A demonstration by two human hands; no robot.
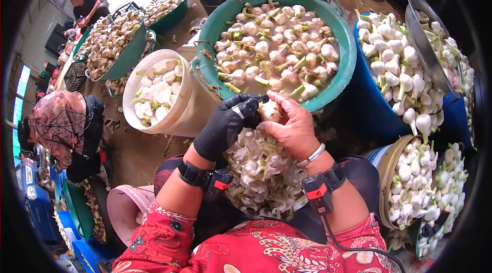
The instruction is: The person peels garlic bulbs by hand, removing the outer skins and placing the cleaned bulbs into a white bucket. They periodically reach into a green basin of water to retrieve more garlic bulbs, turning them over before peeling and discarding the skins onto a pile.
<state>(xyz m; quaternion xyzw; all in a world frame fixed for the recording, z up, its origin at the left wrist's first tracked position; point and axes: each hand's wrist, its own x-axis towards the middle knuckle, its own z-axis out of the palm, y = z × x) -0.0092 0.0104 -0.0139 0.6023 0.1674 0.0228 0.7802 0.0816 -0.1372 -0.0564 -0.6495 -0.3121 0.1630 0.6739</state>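
Note:
A garlic bulb [270, 111] is held between both hands, just in front of the near rim of a green tub [347, 75]. My left hand [230, 124], in a black glove with a white band on one finger, has its fingers closed at the bulb's left side. My right hand [293, 127], bare with a bracelet at the wrist, pinches the bulb from the right. Garlic bulbs with short green stems [287, 47] sit in murky water in the tub. Below my hands lies a heap of loose garlic skins [264, 170].
A white bucket [192, 104] of peeled garlic stands at the left, with a pink bucket [120, 211] lower down. Blue containers [371, 93] heaped with white bulbs are at the right. One person [61, 124] bends at the left; another [89, 6] is farther back.

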